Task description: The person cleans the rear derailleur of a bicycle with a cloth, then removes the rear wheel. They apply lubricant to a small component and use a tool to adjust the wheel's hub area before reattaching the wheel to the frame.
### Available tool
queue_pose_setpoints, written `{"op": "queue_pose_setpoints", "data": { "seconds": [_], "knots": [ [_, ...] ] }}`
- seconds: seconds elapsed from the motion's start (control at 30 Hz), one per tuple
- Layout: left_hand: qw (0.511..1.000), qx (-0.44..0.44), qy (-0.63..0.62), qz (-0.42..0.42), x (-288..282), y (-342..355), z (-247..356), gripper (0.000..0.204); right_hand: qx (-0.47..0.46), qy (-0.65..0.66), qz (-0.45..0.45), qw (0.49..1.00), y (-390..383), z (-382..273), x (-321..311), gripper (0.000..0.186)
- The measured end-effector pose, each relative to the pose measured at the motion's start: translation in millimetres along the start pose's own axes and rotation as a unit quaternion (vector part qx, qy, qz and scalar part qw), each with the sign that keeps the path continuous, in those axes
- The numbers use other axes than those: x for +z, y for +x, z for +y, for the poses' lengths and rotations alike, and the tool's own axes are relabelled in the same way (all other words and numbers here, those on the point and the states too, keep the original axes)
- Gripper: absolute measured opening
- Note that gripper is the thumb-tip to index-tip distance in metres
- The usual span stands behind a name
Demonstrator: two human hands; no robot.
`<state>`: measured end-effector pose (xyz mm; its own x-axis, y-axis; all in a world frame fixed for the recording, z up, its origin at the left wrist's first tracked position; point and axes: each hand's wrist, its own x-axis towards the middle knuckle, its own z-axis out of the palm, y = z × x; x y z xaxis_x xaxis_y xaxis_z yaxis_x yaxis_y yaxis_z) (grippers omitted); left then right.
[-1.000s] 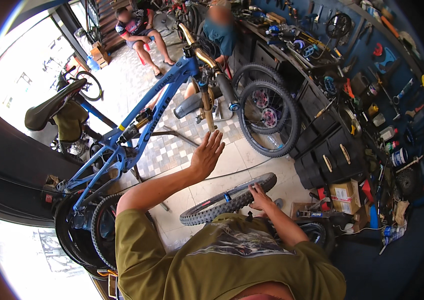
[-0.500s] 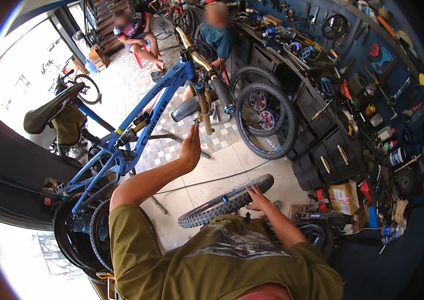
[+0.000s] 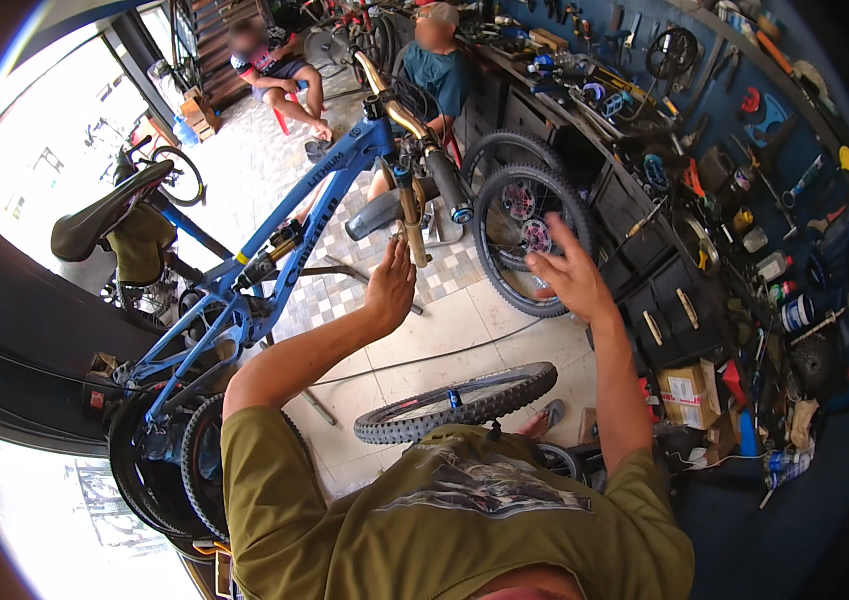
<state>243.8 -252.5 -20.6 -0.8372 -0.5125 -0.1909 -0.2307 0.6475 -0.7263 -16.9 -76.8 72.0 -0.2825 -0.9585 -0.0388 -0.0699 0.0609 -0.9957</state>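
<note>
My left hand (image 3: 391,283) is raised with its fingers stretched out, just below the gold fork (image 3: 410,210) of a blue mountain bike frame (image 3: 312,208). Whether it touches the fork I cannot tell. Held up at the right, my right hand (image 3: 572,272) has spread fingers and nothing in it. Behind it, two knobby-tyred wheels (image 3: 489,240) with pinkish brake discs lean by the drawers. Close in front of my body, a loose wheel (image 3: 529,385) appears as a flattened oval, with a blue part (image 3: 454,397) at its middle. Neither hand touches that wheel.
Dark drawers (image 3: 669,310) and a tool-covered bench (image 3: 584,90) line the right side, below a blue wall of hanging tools. A cardboard box (image 3: 686,397) stands low at the right. Two people sit at the back. More wheels (image 3: 144,470) are stacked at the lower left.
My right hand has left the loose wheel's tyre and risen forward. That wheel has shifted slightly in its tilt. My left hand has moved a little to the right.
</note>
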Motion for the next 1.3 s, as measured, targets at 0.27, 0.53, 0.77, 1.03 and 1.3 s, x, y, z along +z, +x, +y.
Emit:
{"op": "queue_pose_setpoints", "data": {
  "seconds": [0.27,0.53,0.77,1.03,1.3],
  "knots": [
    [0.962,0.064,-0.257,0.061,-22,-11,5,0.079,-0.186,-0.36,0.12,0.906,39,42,26,0.103],
    [0.837,-0.006,-0.545,0.056,15,-25,-43,0.098,-0.083,-0.34,0.033,0.936,21,87,34,0.115],
    [0.946,-0.13,-0.291,0.057,15,-48,-122,0.093,-0.067,-0.362,0.028,0.929,13,82,29,0.118],
    [0.963,-0.097,-0.247,0.037,-35,-84,-140,0.093,-0.049,-0.369,0.016,0.928,8,74,31,0.12],
    [0.94,-0.082,-0.329,0.036,-47,-107,-135,0.093,-0.044,-0.373,0.013,0.927,0,77,25,0.121]
  ]
}}
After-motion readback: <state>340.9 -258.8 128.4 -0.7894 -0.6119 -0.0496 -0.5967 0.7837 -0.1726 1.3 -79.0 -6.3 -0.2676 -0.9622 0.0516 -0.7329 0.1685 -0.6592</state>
